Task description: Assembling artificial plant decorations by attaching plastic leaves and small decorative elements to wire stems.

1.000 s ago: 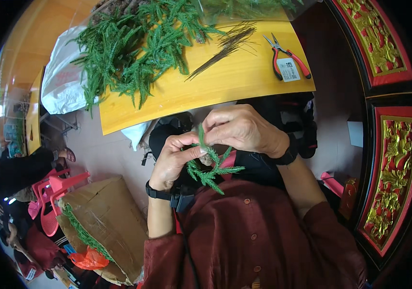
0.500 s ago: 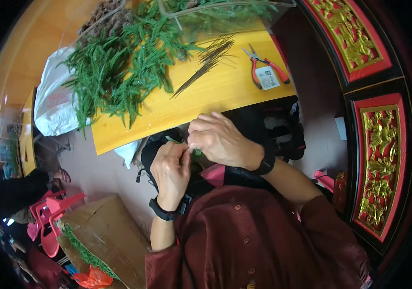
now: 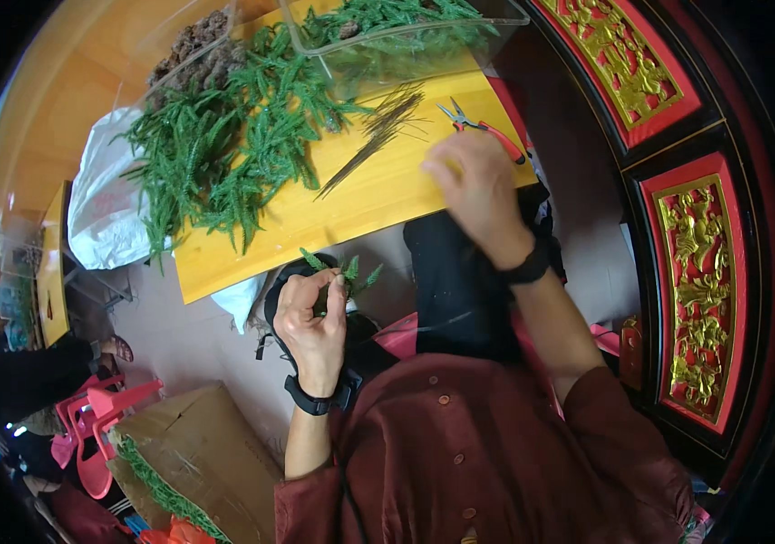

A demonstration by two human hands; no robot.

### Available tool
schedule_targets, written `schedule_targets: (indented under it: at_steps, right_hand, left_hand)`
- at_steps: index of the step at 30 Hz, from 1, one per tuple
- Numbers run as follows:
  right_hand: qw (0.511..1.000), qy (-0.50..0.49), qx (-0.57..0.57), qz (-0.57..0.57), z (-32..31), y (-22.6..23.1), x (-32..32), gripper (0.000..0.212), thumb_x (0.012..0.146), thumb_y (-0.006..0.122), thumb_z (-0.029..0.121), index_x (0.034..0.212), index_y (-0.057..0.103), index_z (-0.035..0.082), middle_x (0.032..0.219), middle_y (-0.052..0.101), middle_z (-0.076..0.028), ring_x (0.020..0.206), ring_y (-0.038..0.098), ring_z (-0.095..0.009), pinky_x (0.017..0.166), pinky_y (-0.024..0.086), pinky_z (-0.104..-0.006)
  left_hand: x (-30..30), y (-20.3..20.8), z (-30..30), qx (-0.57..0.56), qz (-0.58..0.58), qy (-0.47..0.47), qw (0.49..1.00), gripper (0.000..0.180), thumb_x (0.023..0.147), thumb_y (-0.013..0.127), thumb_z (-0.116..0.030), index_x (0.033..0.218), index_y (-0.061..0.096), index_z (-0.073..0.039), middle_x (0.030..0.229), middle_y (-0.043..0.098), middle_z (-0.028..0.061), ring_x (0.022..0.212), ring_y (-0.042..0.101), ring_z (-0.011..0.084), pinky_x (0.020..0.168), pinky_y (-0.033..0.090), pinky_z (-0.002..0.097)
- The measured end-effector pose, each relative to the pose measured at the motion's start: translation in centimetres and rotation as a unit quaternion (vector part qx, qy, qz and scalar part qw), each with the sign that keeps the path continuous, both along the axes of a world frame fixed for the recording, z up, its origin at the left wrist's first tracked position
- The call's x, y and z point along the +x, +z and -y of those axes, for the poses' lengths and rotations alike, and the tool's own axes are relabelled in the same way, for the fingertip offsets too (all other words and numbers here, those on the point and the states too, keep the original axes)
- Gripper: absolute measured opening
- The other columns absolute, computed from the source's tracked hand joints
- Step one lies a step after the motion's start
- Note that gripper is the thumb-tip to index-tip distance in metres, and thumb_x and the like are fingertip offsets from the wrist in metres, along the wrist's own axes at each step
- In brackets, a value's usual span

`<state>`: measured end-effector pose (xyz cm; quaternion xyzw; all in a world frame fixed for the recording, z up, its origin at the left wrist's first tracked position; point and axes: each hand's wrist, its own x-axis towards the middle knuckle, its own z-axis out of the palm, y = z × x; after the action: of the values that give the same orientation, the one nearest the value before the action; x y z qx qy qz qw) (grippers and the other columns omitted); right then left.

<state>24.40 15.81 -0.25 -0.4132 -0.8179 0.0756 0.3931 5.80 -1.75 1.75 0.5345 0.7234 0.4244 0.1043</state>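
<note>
Left hand [image 3: 313,308] is pinching a sprig [image 3: 352,269] below the table's [image 3: 283,228] near edge, seemingly steadying it | right hand [image 3: 478,181] is blurring over that edge; grip: cannot tell | pliers [image 3: 503,143] are lying toward the right edge, perhaps for reach

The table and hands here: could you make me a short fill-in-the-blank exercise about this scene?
1. The green sprig is held by the person's ____ hand.
2. The tabletop is ____ in colour.
3. In this view, the red-handled pliers lie to the ____ of the thin brown strands.

Missing words: left; yellow; right.
</note>
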Motion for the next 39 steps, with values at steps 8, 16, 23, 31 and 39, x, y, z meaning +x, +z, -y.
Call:
schedule_targets:
  at_steps: [8,16,23,31,39]
  right_hand:
    - [0.962,-0.172,-0.124,0.172,-1.4,-0.5,2.8,0.052,0.072,0.072,0.036,0.106,0.056,0.001,0.111,0.056,-0.016,0.107,0.051,-0.035,0.087,0.042,-0.0485]
    - [0.930,-0.207,-0.162,0.255,-1.5,-0.3,1.1,0.041,0.076,0.062,0.021,0.110,0.053,0.000,0.104,0.054,-0.019,0.102,0.052,-0.036,0.087,0.043,-0.0497]
    - [0.974,-0.157,-0.141,0.087,0.1,-0.9,1.4,0.033,0.079,0.062,0.015,0.108,0.055,0.003,0.095,0.059,-0.016,0.085,0.058,-0.033,0.079,0.047,-0.0410]
    - [0.800,0.237,-0.450,-0.317,9.7,2.1,-4.3,0.025,0.083,0.069,0.005,0.104,0.055,0.001,0.089,0.062,0.001,0.077,0.053,-0.003,0.070,0.045,-0.0191]
    - [0.649,0.186,-0.581,-0.454,8.5,-1.9,-4.1,0.023,0.085,0.063,-0.003,0.105,0.056,0.003,0.087,0.061,-0.005,0.071,0.053,-0.006,0.061,0.045,-0.0218]
  left_hand:
    - [-0.7,1.3,1.1,0.001,0.109,0.008,0.994,0.006,0.081,0.067,-0.002,0.085,0.066,0.003,0.074,0.059,0.0064,0.067,0.054,0.0134,0.064,0.043,0.0254]
    - [-0.8,0.9,1.7,0.008,0.127,0.017,0.992,0.006,0.082,0.067,-0.003,0.084,0.065,0.003,0.077,0.058,0.0040,0.070,0.052,0.0104,0.067,0.042,0.0226]
    - [-0.8,1.5,1.4,0.018,0.069,0.019,0.997,0.005,0.082,0.067,-0.002,0.083,0.065,0.003,0.074,0.058,0.0045,0.068,0.052,0.0107,0.065,0.042,0.0232]
    - [0.3,0.2,1.7,-0.017,0.036,0.016,0.999,0.006,0.074,0.072,-0.005,0.078,0.067,-0.003,0.072,0.059,0.0090,0.063,0.053,0.0236,0.062,0.040,0.0337]
    - [0.9,-0.5,0.1,0.058,0.062,-0.034,0.996,0.006,0.081,0.067,-0.002,0.085,0.064,0.000,0.082,0.064,0.0100,0.076,0.059,0.0183,0.071,0.045,0.0283]
